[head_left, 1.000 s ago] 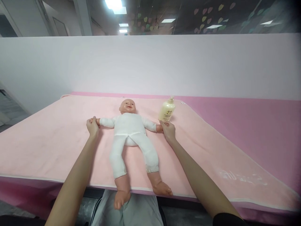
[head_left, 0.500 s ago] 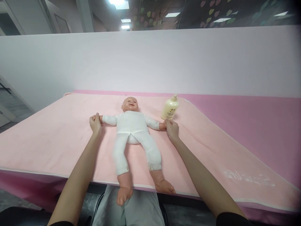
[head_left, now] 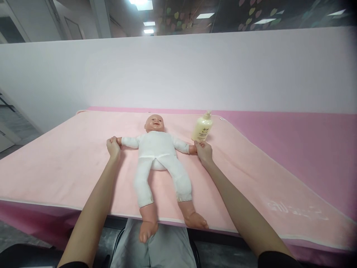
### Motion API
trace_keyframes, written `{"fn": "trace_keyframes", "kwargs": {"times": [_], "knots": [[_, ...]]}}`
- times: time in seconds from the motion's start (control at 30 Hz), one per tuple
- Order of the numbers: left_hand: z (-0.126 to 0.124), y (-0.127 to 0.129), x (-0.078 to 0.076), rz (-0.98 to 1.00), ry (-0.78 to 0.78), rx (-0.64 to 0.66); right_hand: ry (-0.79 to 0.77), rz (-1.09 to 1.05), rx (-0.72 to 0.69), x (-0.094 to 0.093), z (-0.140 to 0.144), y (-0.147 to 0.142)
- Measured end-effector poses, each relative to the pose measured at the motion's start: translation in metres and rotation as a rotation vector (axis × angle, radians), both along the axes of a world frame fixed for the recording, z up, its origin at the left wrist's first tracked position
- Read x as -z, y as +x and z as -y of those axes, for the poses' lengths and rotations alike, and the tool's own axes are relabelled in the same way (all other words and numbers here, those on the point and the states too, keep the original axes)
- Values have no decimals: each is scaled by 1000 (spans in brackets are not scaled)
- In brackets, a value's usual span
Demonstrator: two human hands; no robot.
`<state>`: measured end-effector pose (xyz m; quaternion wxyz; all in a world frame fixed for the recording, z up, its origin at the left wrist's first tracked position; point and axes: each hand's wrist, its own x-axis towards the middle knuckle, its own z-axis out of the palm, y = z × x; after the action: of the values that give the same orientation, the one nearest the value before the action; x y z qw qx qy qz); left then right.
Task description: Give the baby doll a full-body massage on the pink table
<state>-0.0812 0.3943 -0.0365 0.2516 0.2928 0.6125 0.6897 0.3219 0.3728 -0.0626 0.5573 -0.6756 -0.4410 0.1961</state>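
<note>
**Both Hands Held the Doll's Arms Spread**

While the baby doll (head_left: 157, 156) lay on its back in the middle of the pale pink mat (head_left: 55, 167), feet over the near edge, each of its arms was stretched out sideways. The left hand (head_left: 113, 147) was closed around the doll's small hand on that side, and the right hand (head_left: 204, 152) was closed around the other one. A cream lotion bottle (head_left: 202, 128) stood upright just behind the right hand, very near but perhaps not touching. I judged that the step in hand was the stretching of the arms. Any next move of these arms would need a gentle, even grip, and care not to knock the bottle.
</note>
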Motion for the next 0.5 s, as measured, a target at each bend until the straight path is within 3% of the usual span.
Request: {"fn": "trace_keyframes", "kwargs": {"times": [0.5], "knots": [[7, 4, -6, -43, 20, 15, 16, -18, -2, -6, 5, -4]]}}
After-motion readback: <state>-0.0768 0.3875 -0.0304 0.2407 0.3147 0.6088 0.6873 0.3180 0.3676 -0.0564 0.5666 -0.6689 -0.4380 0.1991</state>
